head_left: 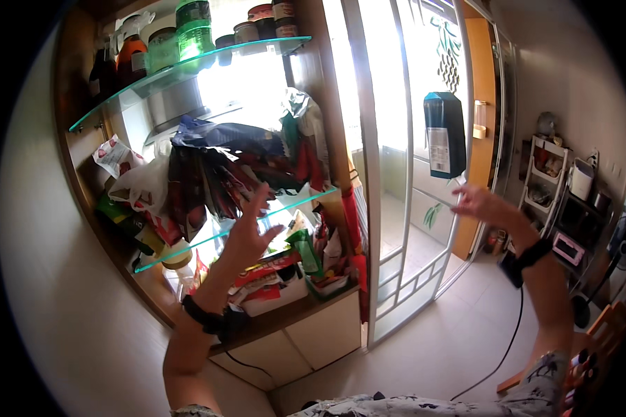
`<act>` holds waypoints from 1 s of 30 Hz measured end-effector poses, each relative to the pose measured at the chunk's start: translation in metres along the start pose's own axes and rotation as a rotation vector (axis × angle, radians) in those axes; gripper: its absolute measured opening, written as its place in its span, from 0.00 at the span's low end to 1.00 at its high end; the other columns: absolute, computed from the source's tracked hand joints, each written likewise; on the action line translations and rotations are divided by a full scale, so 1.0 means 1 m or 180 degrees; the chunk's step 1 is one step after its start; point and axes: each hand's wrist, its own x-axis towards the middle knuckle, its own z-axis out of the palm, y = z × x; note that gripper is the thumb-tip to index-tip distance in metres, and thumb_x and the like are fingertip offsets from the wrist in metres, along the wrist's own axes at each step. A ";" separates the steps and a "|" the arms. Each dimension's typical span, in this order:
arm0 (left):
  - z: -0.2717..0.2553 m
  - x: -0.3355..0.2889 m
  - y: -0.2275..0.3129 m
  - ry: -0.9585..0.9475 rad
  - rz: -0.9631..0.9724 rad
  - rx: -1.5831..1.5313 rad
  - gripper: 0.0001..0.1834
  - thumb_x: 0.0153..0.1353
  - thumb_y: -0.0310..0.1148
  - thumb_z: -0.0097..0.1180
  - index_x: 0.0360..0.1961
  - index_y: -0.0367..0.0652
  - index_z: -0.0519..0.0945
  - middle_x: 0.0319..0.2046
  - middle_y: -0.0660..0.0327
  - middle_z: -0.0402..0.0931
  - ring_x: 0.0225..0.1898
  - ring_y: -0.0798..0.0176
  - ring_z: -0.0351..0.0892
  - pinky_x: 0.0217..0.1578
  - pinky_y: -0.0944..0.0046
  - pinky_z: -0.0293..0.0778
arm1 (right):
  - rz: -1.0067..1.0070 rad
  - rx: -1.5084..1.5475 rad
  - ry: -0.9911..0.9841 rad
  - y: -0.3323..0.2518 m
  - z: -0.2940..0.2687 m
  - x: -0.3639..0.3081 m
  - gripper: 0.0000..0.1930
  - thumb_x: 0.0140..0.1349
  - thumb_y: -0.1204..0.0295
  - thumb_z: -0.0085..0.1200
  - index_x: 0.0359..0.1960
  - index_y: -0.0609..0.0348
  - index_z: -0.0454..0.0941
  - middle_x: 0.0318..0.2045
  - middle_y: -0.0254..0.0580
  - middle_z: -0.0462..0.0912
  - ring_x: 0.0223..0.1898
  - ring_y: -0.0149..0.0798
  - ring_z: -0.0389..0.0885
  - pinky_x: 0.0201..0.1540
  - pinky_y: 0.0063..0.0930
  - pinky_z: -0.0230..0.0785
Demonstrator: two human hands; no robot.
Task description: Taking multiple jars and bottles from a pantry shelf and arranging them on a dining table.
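My left hand is raised with fingers spread, holding nothing, in front of the middle glass shelf of an open wall cupboard. Behind it hangs a crowded bunch of dark red and blue packets. My right hand is lifted to the right, open and empty, before a white sliding glass door. A tall black packet with a blue top and white label is just above its fingertips, apart from them. I cannot tell whether it hangs or is in the air. Both wrists wear black bands.
The top glass shelf carries bottles and jars. Boxes and green packets fill the lowest shelf. A white rack with kitchen items stands at the far right beside an orange door. A black cable runs from my right wrist.
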 end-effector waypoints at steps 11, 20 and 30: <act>-0.150 0.125 0.015 0.1423 0.1479 0.1307 0.29 0.53 0.34 0.58 0.57 0.43 0.66 0.50 0.51 0.70 0.53 0.54 0.69 0.53 0.59 0.65 | -0.1072 0.0576 0.0963 -0.169 -0.133 0.118 0.35 0.58 0.45 0.46 0.56 0.62 0.61 0.45 0.57 0.73 0.46 0.48 0.76 0.45 0.36 0.73; -0.205 0.216 -0.004 0.1863 0.1632 0.4027 0.32 0.56 0.44 0.54 0.59 0.41 0.61 0.55 0.50 0.65 0.58 0.50 0.61 0.58 0.56 0.58 | -0.2095 0.1390 0.2122 -0.270 -0.145 0.242 0.25 0.54 0.54 0.53 0.47 0.60 0.70 0.39 0.51 0.78 0.40 0.42 0.78 0.42 0.33 0.72; -0.197 0.236 -0.043 0.1620 0.0486 0.4652 0.44 0.51 0.51 0.59 0.63 0.45 0.53 0.54 0.54 0.63 0.57 0.54 0.62 0.59 0.52 0.55 | -0.2293 0.0840 0.2171 -0.342 -0.134 0.351 0.34 0.41 0.52 0.64 0.46 0.63 0.72 0.34 0.46 0.80 0.35 0.44 0.81 0.36 0.37 0.74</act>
